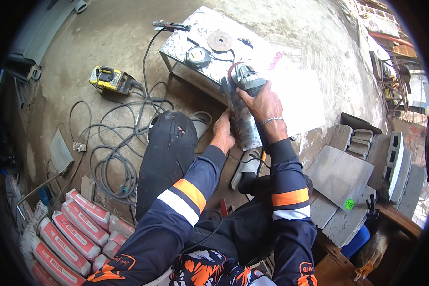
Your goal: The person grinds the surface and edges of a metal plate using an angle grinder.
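Observation:
My right hand (264,105) is closed around the body of an angle grinder (247,76). The grinder's disc side rests at the upper end of a long grey metal piece (245,125), bent along its length, which leans against the edge of a low metal-topped table (202,28). My left hand (223,132) grips the left edge of this metal piece, its fingertips partly hidden behind it. On the tabletop lie a round cutting disc (219,42), a tape measure (197,56) and a clamp (170,25) with a black cable at the far left corner.
A yellow and black welding machine (111,80) stands on the floor at left, with coiled cables (114,164) near my knee. Red and white bags (74,229) are stacked at lower left. Concrete blocks (362,143) and a flat grey sheet (341,174) lie at right.

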Available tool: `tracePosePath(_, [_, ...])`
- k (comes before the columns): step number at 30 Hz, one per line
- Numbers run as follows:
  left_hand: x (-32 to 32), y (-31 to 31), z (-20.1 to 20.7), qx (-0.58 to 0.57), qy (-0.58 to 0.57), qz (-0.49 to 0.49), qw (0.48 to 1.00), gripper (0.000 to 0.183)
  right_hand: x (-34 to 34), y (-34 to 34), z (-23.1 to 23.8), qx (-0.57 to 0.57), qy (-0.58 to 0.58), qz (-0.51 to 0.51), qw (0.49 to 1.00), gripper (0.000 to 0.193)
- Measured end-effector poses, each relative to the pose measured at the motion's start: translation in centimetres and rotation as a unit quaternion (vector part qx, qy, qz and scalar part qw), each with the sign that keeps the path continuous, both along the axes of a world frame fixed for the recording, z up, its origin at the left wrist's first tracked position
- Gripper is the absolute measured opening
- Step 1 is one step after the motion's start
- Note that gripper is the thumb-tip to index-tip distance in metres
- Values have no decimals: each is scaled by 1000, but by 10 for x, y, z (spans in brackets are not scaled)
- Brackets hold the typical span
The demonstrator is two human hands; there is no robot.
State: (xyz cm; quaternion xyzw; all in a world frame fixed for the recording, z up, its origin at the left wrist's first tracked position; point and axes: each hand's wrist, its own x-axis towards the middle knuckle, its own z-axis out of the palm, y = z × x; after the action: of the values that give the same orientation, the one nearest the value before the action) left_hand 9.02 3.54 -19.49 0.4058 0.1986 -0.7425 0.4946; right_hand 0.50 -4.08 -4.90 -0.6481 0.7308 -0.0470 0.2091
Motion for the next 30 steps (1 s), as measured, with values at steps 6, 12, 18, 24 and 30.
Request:
tracePosePath(6, [-2, 2, 11, -13, -36, -3, 999, 32, -37, -11, -10, -5, 35, -89, 995, 87])
tracePosePath(12, [-2, 1, 20, 1, -37, 1, 999, 31, -42, 2, -12, -10, 10, -85, 996, 87])
tracePosePath(18, [0, 2, 25, -5, -26, 4, 1000, 30, -20, 20, -2, 29, -7, -36, 999, 90])
tracePosePath(24, [-3, 1, 19, -3, -47, 3, 999, 31, -52, -10, -8, -20, 39, -88, 995, 90])
tracePosePath(30, [-1, 4, 16, -7, -50, -5, 999, 32, -30, -6, -8, 4, 3, -73, 997, 87])
